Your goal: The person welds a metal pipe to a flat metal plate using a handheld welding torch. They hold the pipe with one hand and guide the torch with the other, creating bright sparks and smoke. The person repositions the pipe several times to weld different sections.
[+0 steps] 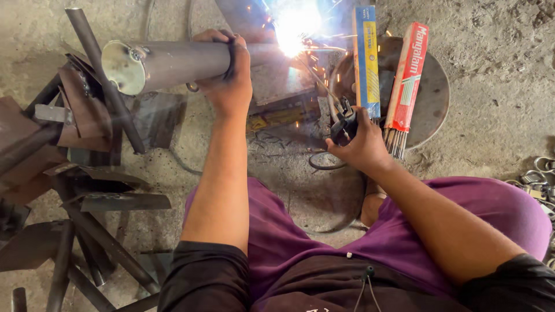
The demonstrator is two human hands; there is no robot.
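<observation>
The left hand (228, 72) reaches forward, arm straight, fingers wrapped over a round grey metal pipe (179, 62). The pipe lies sideways above the floor, its capped end pointing left, its far end in a bright white spark (296, 23). The right hand (361, 144) is closed around a black holder (344, 124) with a thin rod (315, 78) slanting up to the spark. Two long boxes (387, 69) lie beside it.

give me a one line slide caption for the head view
Left hand steadies a grey metal pipe while the right hand holds an electrode holder, sparks flaring at the pipe's far end.
</observation>
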